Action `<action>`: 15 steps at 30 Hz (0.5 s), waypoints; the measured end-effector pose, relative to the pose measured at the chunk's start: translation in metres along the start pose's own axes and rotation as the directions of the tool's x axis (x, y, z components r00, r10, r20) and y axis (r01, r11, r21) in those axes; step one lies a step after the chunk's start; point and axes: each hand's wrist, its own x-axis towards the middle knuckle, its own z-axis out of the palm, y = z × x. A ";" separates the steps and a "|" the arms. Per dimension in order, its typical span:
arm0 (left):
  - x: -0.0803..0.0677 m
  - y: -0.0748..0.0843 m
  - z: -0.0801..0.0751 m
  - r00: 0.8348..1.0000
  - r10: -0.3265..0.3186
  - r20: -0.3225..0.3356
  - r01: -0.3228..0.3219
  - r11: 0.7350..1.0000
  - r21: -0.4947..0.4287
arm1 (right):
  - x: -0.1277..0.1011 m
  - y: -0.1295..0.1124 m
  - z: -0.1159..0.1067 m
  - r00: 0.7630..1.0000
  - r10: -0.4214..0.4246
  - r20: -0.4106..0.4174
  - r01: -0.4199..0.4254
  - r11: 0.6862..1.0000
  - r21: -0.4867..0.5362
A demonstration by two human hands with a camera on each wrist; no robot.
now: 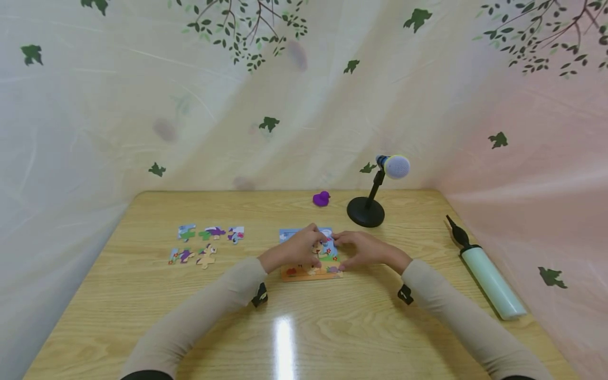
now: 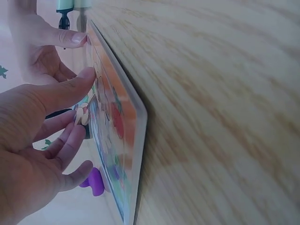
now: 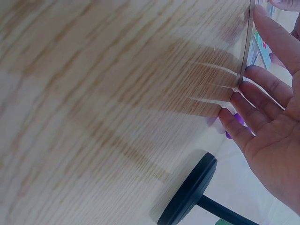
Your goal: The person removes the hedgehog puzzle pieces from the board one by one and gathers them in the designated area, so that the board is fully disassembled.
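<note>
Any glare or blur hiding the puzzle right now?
Head view: a bright glare streak on the table lies nearer the camera than the puzzle board, which is clear of it. Left wrist view: board blurred at close range. Right wrist view: finger shadows on the wood.

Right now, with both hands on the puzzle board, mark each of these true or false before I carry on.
1. Both hands rest on the puzzle board. True: the left hand and right hand lie on it.
2. The loose puzzle pieces lie to the right of the board. False: they lie to its left, apart from it.
3. The microphone stand is behind the board, to the right. True.
4. The hand pump stands upright. False: it lies flat near the table's right edge.
5. The purple toy sits on the board. False: it sits on the wooden table behind the board.
</note>
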 end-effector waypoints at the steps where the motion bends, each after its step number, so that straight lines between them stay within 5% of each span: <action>1: 0.000 0.000 0.000 1.000 0.004 -0.005 -0.004 1.000 0.001 | 0.000 0.000 0.000 1.000 -0.005 -0.001 0.005 1.000 -0.002; 15: -0.001 0.002 -0.002 0.999 0.033 -0.010 -0.033 0.999 0.041 | 0.000 0.000 -0.001 1.000 -0.007 0.005 0.007 1.000 -0.002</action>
